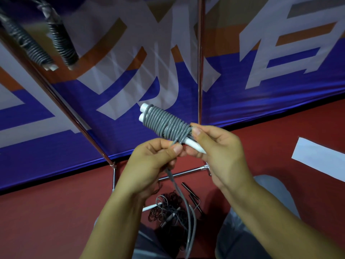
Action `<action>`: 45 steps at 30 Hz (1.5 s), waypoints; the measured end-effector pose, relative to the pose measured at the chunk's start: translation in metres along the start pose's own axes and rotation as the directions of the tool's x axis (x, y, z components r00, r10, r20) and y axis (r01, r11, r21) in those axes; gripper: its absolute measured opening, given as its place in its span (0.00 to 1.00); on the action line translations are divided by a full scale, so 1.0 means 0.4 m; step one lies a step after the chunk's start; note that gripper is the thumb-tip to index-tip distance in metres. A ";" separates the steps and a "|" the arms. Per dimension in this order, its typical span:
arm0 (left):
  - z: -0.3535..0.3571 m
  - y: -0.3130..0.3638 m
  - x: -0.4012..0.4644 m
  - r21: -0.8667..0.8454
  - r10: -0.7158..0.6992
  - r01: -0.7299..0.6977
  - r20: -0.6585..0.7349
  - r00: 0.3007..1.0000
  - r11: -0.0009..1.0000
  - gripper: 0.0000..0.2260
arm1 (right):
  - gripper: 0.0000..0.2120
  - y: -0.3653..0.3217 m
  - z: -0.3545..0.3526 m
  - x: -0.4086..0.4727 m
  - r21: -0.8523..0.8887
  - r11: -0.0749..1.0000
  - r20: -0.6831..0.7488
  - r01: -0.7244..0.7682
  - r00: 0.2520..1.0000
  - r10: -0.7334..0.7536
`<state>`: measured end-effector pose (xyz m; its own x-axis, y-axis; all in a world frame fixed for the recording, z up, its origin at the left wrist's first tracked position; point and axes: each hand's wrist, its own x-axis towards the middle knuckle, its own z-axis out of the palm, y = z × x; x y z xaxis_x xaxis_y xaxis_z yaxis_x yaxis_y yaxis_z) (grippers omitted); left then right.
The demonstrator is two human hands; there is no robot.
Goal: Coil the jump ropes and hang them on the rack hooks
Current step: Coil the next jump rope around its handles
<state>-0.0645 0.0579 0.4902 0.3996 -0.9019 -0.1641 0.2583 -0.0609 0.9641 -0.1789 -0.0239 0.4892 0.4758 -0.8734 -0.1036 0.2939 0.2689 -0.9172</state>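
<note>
Two hands: both raised at centre frame, working one grey jump rope [166, 122].
Jump rope: grey cord wound in tight turns around two white handles laid side by side; bundle tilted, far end up-left, near end down-right.
Right hand [222, 154]: thumb and fingers curled round the near end of the bundle, gripping the white handle tips.
Left hand [151, 165]: thumb and forefinger pinching the loose cord just below the coil.
Loose cord [183, 200]: hangs from the left hand toward the floor, forming a loop near the bottom edge.
Hung ropes [61, 43]: two coiled grey bundles suspended at far left, on the rack.
Rack [200, 58]: chrome poles upright and slanted, base bar near the floor.
Floor pile [168, 208]: tangled dark and grey ropes with white handles, below the hands on the red floor [46, 221].
Backdrop: blue, white and orange banner [242, 90] behind the rack.
</note>
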 end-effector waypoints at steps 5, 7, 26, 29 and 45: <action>-0.020 -0.023 0.020 -0.280 -0.076 0.100 0.097 0.992 0.955 0.13 | 0.06 -0.013 0.011 -0.002 0.157 0.976 0.074 -0.150 0.987 0.140; -0.031 -0.025 0.024 -0.309 -0.035 0.067 0.109 0.993 0.949 0.17 | 0.06 -0.021 0.009 -0.002 0.185 0.959 0.127 -0.213 0.973 0.191; -0.015 0.003 0.024 0.354 0.286 -0.240 -0.083 0.955 0.904 0.26 | 0.04 0.069 -0.053 0.007 -0.446 0.796 0.236 0.409 0.912 -0.336; -0.010 0.003 0.031 0.240 0.297 -0.272 -0.075 0.952 0.932 0.28 | 0.06 0.075 -0.059 -0.005 -0.475 0.687 0.339 0.550 0.835 -0.434; 0.012 0.000 0.001 -0.064 0.061 -0.057 0.065 0.996 0.996 0.07 | 0.04 0.076 -0.051 -0.008 -0.374 0.800 0.080 0.469 0.876 -0.476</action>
<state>-0.0686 0.0555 0.4911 0.3563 -0.9300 -0.0905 0.2909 0.0184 0.9566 -0.1884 -0.0211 0.4537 0.3431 -0.8605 0.3766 0.1478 -0.3465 -0.9263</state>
